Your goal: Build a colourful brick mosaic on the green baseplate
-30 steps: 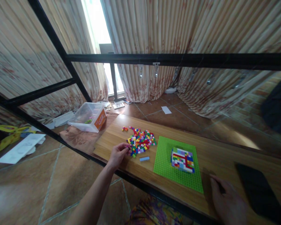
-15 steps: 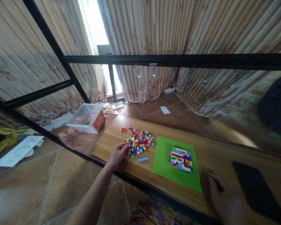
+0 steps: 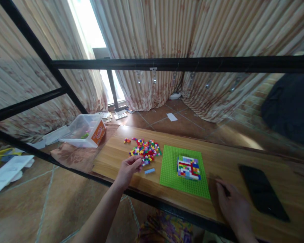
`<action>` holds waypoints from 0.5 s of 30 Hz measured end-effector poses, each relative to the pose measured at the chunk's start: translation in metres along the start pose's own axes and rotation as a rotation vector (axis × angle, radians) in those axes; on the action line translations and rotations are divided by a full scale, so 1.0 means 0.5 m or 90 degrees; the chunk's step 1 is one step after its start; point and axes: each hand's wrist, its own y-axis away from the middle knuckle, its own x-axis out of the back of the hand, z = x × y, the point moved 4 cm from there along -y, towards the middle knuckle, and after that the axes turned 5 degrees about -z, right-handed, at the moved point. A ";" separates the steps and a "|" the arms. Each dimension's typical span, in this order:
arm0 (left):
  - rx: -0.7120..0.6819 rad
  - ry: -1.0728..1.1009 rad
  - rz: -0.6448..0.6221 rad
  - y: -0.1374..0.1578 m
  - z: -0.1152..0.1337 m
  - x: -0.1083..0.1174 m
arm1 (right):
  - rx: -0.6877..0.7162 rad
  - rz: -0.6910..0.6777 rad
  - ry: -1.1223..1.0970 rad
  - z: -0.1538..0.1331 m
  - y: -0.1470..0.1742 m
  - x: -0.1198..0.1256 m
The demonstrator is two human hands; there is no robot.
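Note:
My left hand (image 3: 129, 168) is closed in a pinch at the near edge of a pile of small coloured building bricks (image 3: 150, 147). Whatever sits between its fingertips is too small to make out. A long light-blue brick (image 3: 149, 171) lies just right of those fingers. To the right, a green baseplate (image 3: 168, 170) carries a low, multicoloured brick block (image 3: 188, 168) with a white-and-red top. My right hand (image 3: 232, 203) rests on the table beyond the plate's right edge, fingers loosely curled, with no object visible in them.
A black phone-like slab (image 3: 263, 192) lies right of my right hand. A few bricks (image 3: 127, 140) sit apart behind the pile. Left of the wooden table (image 3: 111, 155) stands a clear plastic box (image 3: 84, 131) with an orange label. A black metal bar (image 3: 192, 64) crosses beyond the table.
The view has turned right, so the scene sits further left. My left hand has shifted slightly along the pile toward the light-blue brick. My right hand keeps its place beside the baseplate.

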 end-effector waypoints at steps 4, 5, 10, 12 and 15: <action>0.020 -0.011 -0.069 0.013 -0.032 -0.088 | 0.000 0.003 -0.011 -0.007 -0.002 0.003; 0.023 -0.020 -0.082 0.014 -0.044 -0.111 | 0.002 0.003 -0.014 -0.008 -0.002 0.003; -0.005 -0.145 -0.093 0.000 -0.098 -0.197 | 0.002 0.003 -0.037 -0.010 -0.004 0.002; -0.056 -0.230 -0.083 -0.005 -0.102 -0.217 | -0.001 0.003 -0.043 -0.011 -0.004 0.001; -0.116 -0.309 -0.066 -0.006 -0.097 -0.235 | -0.004 0.009 -0.047 -0.014 -0.004 0.002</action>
